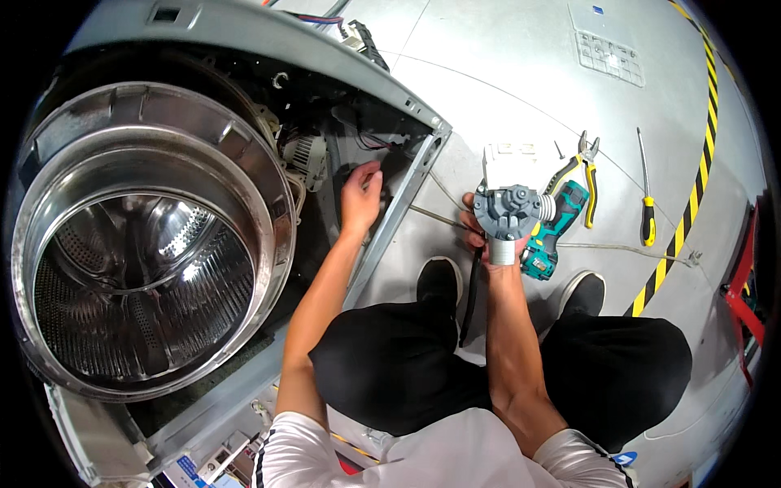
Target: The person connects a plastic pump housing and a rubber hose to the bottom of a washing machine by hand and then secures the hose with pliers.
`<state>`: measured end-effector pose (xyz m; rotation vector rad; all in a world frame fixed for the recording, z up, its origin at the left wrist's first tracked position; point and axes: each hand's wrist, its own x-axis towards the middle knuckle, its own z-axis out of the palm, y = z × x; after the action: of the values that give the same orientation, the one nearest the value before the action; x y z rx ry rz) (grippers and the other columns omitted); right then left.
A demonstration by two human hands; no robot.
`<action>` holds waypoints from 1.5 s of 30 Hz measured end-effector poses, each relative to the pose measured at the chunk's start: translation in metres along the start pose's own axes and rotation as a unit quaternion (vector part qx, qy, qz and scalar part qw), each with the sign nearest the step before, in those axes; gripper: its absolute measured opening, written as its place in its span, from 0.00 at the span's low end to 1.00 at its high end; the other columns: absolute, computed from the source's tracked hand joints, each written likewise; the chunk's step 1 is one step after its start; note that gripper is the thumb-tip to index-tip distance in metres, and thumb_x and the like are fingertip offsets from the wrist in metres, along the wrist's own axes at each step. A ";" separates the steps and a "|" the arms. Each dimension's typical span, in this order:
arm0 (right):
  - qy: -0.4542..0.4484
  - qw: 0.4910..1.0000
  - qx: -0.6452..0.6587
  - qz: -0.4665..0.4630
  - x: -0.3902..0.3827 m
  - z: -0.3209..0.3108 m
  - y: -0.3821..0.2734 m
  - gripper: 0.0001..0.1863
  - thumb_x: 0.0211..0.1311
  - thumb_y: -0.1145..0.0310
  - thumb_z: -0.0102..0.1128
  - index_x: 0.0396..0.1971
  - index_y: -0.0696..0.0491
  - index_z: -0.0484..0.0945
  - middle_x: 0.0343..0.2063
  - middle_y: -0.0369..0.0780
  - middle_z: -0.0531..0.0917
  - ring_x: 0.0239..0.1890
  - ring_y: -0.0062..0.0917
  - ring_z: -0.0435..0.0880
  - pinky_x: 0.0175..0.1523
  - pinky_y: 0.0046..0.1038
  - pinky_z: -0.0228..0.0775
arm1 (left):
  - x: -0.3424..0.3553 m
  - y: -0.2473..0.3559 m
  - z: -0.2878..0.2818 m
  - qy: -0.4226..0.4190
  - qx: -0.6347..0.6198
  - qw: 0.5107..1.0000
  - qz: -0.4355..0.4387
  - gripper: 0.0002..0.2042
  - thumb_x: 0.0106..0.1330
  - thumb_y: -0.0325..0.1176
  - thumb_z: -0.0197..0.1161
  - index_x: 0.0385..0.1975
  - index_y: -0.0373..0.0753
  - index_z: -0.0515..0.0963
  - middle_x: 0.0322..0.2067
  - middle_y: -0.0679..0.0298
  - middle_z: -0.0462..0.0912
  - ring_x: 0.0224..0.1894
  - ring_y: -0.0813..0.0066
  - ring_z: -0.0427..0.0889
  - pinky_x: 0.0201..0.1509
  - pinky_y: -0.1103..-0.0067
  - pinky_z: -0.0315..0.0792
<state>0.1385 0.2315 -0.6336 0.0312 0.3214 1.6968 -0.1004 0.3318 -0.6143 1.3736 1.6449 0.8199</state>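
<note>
A grey plastic drain pump (511, 213) with a ribbed white spout is gripped in my right hand (473, 232). Fingers show along its left side, while the rest of that hand is hidden beneath it. A black hose (470, 301) hangs down beside the pump. My left hand (360, 198) reaches inside the opened washing machine, near the metal frame edge (407, 183). Its fingers are loosely bent and apart from the thumb, with nothing visible in them. Thin wires (374, 142) run above that hand, and a motor (307, 154) sits to its left.
A large steel drum (150, 285) fills the left side. On the floor at right lie a green cordless drill (557, 228), yellow-black pliers (590, 183) and a screwdriver (647, 215). Striped tape (701, 163) and a red metal frame (742, 297) stand farther right; a cord (618, 248) crosses the floor.
</note>
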 end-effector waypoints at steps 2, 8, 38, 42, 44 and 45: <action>0.042 0.999 -0.019 0.005 -0.007 -0.006 0.014 0.34 0.57 0.41 0.42 0.50 0.56 0.71 0.44 0.54 0.75 0.30 0.37 0.71 0.21 0.30 0.66 | 0.022 -0.022 -0.002 0.013 0.038 0.999 -0.013 0.13 0.62 0.28 0.58 0.45 0.33 0.75 0.42 0.58 0.80 0.43 0.70 0.79 0.49 0.77 0.71; 0.062 0.993 -0.102 0.022 -0.017 -0.018 0.027 0.29 0.54 0.47 0.42 0.50 0.50 0.73 0.44 0.42 0.79 0.34 0.39 0.78 0.24 0.38 0.66 | 0.057 -0.039 0.010 -0.038 0.260 0.955 0.138 0.15 0.57 0.24 0.58 0.46 0.40 0.75 0.44 0.59 0.73 0.47 0.59 0.74 0.52 0.72 0.69; 0.185 0.978 0.100 -0.008 -0.002 0.007 0.030 0.37 0.59 0.39 0.36 0.57 0.54 0.67 0.52 0.48 0.74 0.45 0.42 0.79 0.34 0.49 0.76 | 0.087 0.006 -0.009 0.086 0.205 0.946 0.238 0.09 0.58 0.32 0.63 0.35 0.37 0.82 0.30 0.55 0.81 0.34 0.61 0.80 0.39 0.73 0.71; 0.030 0.999 -0.039 0.022 -0.002 0.004 0.026 0.35 0.58 0.45 0.39 0.60 0.54 0.63 0.53 0.48 0.74 0.44 0.40 0.80 0.33 0.46 0.77 | 0.088 0.006 -0.002 0.072 0.176 0.963 0.189 0.10 0.59 0.34 0.62 0.36 0.37 0.82 0.30 0.52 0.80 0.33 0.59 0.78 0.38 0.72 0.70; 0.034 0.994 -0.106 0.017 0.001 0.010 0.025 0.35 0.57 0.49 0.43 0.62 0.53 0.60 0.53 0.48 0.73 0.45 0.40 0.79 0.35 0.45 0.77 | 0.088 0.003 -0.003 0.061 0.176 0.965 0.186 0.10 0.60 0.34 0.61 0.36 0.35 0.81 0.31 0.52 0.80 0.32 0.62 0.79 0.37 0.74 0.71; 0.049 0.988 -0.147 0.010 0.004 0.012 0.024 0.36 0.55 0.52 0.45 0.63 0.53 0.58 0.54 0.48 0.73 0.46 0.40 0.79 0.38 0.44 0.77 | 0.089 0.003 -0.004 0.054 0.179 0.965 0.185 0.10 0.60 0.34 0.61 0.36 0.35 0.81 0.31 0.52 0.80 0.32 0.63 0.79 0.37 0.74 0.71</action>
<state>0.1172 0.2347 -0.6173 -0.2684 0.1419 1.7546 -0.1084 0.4198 -0.6264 1.9617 1.7025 0.8453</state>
